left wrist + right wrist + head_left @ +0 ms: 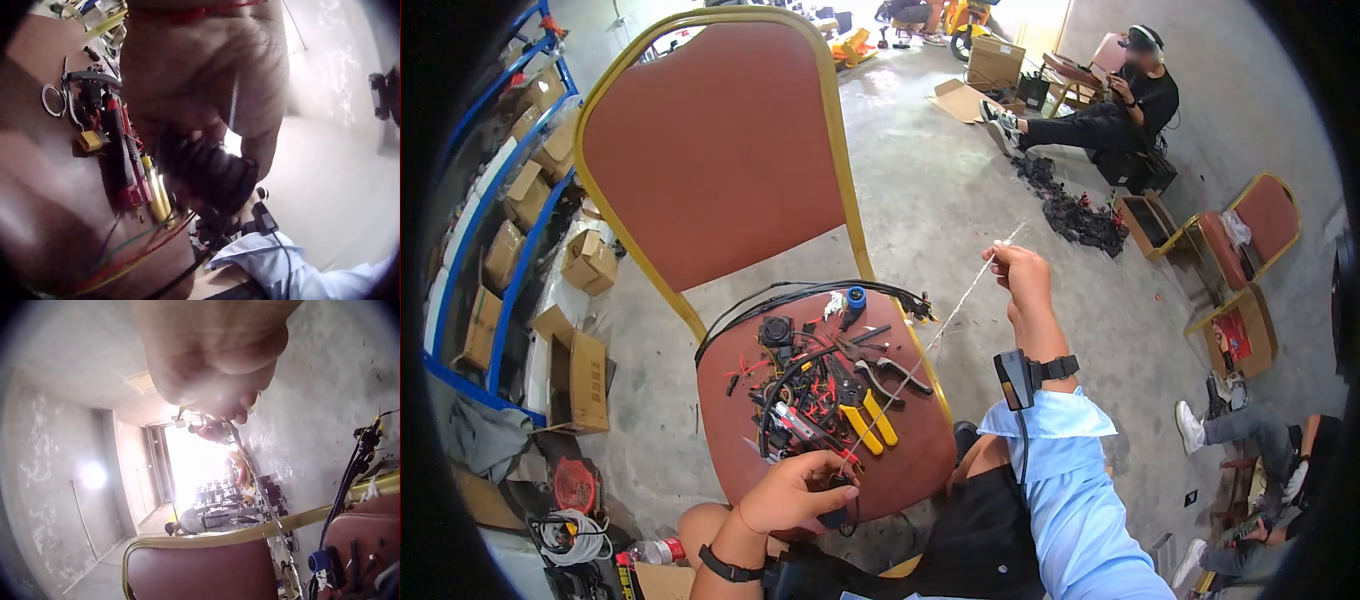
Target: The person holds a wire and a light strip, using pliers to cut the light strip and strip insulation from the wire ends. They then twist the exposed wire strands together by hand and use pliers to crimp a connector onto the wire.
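Note:
My left hand [795, 492] is low over the chair seat's front edge, its fingers curled round a black ribbed cylindrical part [209, 172] with thin coloured wires [147, 236] trailing below. From there a thin silvery-white strand [958, 308] runs taut, slanting up to the right. My right hand [1025, 280] pinches its upper end between thumb and fingers, out beyond the seat's right side, and a short tail sticks out past the fingertips. Under the strand lie yellow-handled pliers [862, 428] and dark-handled pliers [897, 382], beside a heap of wires and small connectors [800, 390].
The red-brown chair seat [920, 445] carries the heap, a blue-ended connector [856, 297] and long black cables [750, 300] along its back. The tall backrest [720, 150] rises behind. Blue shelving [500, 330] with boxes stands left. A person [1140, 100] sits at the back right.

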A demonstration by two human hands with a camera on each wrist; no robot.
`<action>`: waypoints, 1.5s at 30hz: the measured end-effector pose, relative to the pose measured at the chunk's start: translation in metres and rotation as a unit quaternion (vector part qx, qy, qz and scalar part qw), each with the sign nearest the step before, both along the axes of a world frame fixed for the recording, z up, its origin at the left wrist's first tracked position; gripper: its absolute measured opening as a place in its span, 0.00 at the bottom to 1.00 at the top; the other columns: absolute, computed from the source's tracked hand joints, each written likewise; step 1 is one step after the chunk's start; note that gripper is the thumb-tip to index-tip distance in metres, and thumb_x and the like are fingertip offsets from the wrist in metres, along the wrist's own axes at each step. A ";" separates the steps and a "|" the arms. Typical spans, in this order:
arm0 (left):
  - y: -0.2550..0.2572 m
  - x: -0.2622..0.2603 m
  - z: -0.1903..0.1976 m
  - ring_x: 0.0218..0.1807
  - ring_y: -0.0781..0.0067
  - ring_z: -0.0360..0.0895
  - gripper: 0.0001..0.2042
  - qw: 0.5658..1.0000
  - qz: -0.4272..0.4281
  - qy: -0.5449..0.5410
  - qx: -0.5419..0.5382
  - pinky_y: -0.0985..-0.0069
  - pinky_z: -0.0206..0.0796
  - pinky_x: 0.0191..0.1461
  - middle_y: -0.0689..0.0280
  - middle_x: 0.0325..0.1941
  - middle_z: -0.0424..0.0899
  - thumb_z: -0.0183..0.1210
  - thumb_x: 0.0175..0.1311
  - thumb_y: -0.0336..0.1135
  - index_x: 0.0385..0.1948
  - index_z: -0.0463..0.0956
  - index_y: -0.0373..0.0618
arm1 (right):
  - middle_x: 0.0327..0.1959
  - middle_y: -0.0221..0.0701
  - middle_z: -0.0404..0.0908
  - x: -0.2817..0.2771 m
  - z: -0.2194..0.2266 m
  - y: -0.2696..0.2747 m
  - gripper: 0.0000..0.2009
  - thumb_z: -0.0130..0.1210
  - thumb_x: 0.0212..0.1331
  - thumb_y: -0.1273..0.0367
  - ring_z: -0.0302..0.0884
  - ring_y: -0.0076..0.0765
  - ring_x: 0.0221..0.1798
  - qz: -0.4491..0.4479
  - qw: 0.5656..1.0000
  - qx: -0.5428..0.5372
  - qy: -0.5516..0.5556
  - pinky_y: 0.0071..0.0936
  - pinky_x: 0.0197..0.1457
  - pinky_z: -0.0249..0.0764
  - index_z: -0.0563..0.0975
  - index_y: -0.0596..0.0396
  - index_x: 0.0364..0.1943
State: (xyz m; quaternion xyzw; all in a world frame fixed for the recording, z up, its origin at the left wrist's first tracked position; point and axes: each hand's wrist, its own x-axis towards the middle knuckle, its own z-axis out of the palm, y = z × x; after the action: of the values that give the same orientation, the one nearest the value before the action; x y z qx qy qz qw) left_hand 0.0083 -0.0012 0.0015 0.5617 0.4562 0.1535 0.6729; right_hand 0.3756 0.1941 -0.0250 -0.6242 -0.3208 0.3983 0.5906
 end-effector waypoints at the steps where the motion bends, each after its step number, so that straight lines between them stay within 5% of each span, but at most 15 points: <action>1: 0.001 0.002 0.004 0.39 0.81 0.74 0.11 0.997 -0.023 0.066 0.027 0.79 0.70 0.44 0.70 0.40 0.81 0.64 0.66 0.30 0.46 0.77 0.40 | 0.29 0.26 0.84 0.000 0.000 0.000 0.09 0.59 0.60 0.66 0.72 0.21 0.32 0.006 1.000 -0.003 -0.005 0.24 0.38 0.66 0.85 0.55 0.28; 4: -0.004 0.006 -0.011 0.34 0.81 0.73 0.08 0.990 -0.002 0.076 0.118 0.77 0.69 0.38 0.71 0.35 0.81 0.65 0.64 0.30 0.40 0.76 0.41 | 0.31 0.24 0.85 -0.002 -0.001 0.001 0.09 0.58 0.62 0.64 0.72 0.19 0.33 0.024 1.000 -0.008 -0.015 0.23 0.41 0.66 0.85 0.52 0.30; 8: -0.005 0.001 -0.038 0.41 0.80 0.76 0.07 0.995 0.096 0.009 0.009 0.76 0.71 0.46 0.67 0.41 0.81 0.61 0.65 0.27 0.41 0.72 0.43 | 0.31 0.24 0.85 -0.001 -0.002 0.000 0.09 0.58 0.62 0.64 0.73 0.19 0.33 0.026 1.000 -0.001 -0.018 0.22 0.41 0.66 0.85 0.52 0.30; 13: -0.005 0.010 -0.027 0.47 0.74 0.79 0.10 0.976 0.163 -0.123 -0.076 0.71 0.74 0.52 0.61 0.48 0.81 0.57 0.68 0.25 0.47 0.69 0.43 | 0.31 0.24 0.84 -0.002 0.001 -0.002 0.10 0.58 0.62 0.63 0.72 0.19 0.33 0.028 1.000 -0.006 -0.012 0.22 0.41 0.65 0.85 0.52 0.30; 16: -0.001 0.023 0.024 0.51 0.74 0.79 0.10 0.983 0.111 -0.049 -0.135 0.73 0.74 0.50 0.60 0.48 0.82 0.53 0.71 0.26 0.51 0.70 0.38 | 0.30 0.25 0.83 -0.001 0.001 -0.002 0.10 0.58 0.62 0.64 0.72 0.20 0.33 0.027 1.000 0.000 -0.005 0.22 0.41 0.65 0.86 0.54 0.30; 19: 0.002 0.009 0.006 0.50 0.75 0.78 0.10 0.981 0.024 -0.081 -0.174 0.74 0.73 0.47 0.61 0.47 0.81 0.51 0.73 0.26 0.52 0.71 0.39 | 0.29 0.25 0.82 -0.004 0.003 -0.002 0.11 0.58 0.62 0.64 0.72 0.22 0.33 0.019 1.000 0.000 0.000 0.23 0.40 0.65 0.86 0.55 0.29; 22: 0.000 0.005 -0.006 0.47 0.76 0.76 0.09 0.986 0.041 -0.047 -0.152 0.75 0.72 0.48 0.62 0.45 0.79 0.52 0.74 0.29 0.52 0.72 0.38 | 0.31 0.23 0.84 -0.002 0.001 -0.001 0.10 0.58 0.62 0.63 0.72 0.19 0.33 0.022 1.000 -0.007 -0.006 0.21 0.41 0.66 0.85 0.52 0.30; 25: 0.002 -0.005 -0.024 0.48 0.72 0.76 0.12 0.960 0.103 -0.211 -0.155 0.73 0.70 0.51 0.62 0.43 0.79 0.51 0.74 0.30 0.55 0.73 0.39 | 0.30 0.25 0.84 -0.002 0.003 -0.001 0.10 0.58 0.62 0.64 0.72 0.20 0.33 0.009 1.000 -0.006 -0.001 0.22 0.41 0.66 0.85 0.53 0.30; 28: 0.004 -0.012 -0.004 0.51 0.72 0.75 0.12 0.972 0.074 -0.170 -0.141 0.71 0.69 0.55 0.63 0.45 0.78 0.47 0.76 0.31 0.54 0.74 0.38 | 0.29 0.26 0.82 -0.002 0.004 -0.002 0.11 0.59 0.61 0.64 0.72 0.23 0.33 -0.003 1.000 0.000 0.005 0.24 0.41 0.66 0.85 0.56 0.27; 31: 0.000 -0.012 0.009 0.54 0.73 0.74 0.12 0.986 -0.011 -0.134 -0.098 0.72 0.68 0.58 0.64 0.48 0.78 0.53 0.72 0.28 0.54 0.74 0.37 | 0.28 0.26 0.82 -0.002 0.004 -0.002 0.11 0.59 0.61 0.64 0.72 0.22 0.32 0.002 1.000 0.000 0.006 0.24 0.40 0.66 0.85 0.56 0.27; 34: -0.002 -0.009 0.011 0.56 0.73 0.74 0.13 0.981 -0.006 -0.143 -0.130 0.72 0.66 0.61 0.64 0.49 0.78 0.60 0.67 0.25 0.52 0.75 0.37 | 0.28 0.25 0.82 -0.002 0.003 -0.001 0.10 0.59 0.61 0.65 0.72 0.22 0.32 0.005 1.000 0.003 0.007 0.24 0.40 0.65 0.85 0.55 0.27; 40: -0.002 0.000 -0.016 0.52 0.68 0.80 0.08 0.979 0.033 -0.201 0.015 0.70 0.74 0.52 0.59 0.50 0.79 0.63 0.65 0.25 0.39 0.72 0.41 | 0.28 0.25 0.83 -0.004 0.005 -0.001 0.10 0.59 0.61 0.65 0.72 0.21 0.32 0.007 1.000 0.003 0.008 0.23 0.39 0.65 0.85 0.55 0.28; 43: -0.003 -0.001 0.000 0.50 0.66 0.82 0.05 0.965 0.049 -0.179 -0.185 0.70 0.72 0.57 0.59 0.48 0.83 0.57 0.71 0.27 0.41 0.71 0.37 | 0.29 0.25 0.83 -0.001 0.002 0.000 0.10 0.59 0.61 0.65 0.72 0.20 0.32 0.007 1.000 0.002 0.008 0.22 0.39 0.65 0.85 0.55 0.28; 45: -0.002 -0.001 -0.008 0.48 0.66 0.83 0.07 0.961 0.030 -0.156 -0.225 0.70 0.73 0.57 0.59 0.45 0.84 0.56 0.72 0.29 0.45 0.71 0.37 | 0.29 0.25 0.83 0.000 0.002 0.000 0.10 0.59 0.61 0.64 0.72 0.20 0.31 0.008 1.000 0.004 0.008 0.22 0.38 0.65 0.86 0.55 0.29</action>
State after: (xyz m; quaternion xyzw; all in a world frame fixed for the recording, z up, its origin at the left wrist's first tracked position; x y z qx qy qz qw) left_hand 0.0071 -0.0036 -0.0069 0.3512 0.3846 0.1527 0.8399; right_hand 0.3753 0.1943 -0.0233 -0.6161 -0.3226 0.4067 0.5924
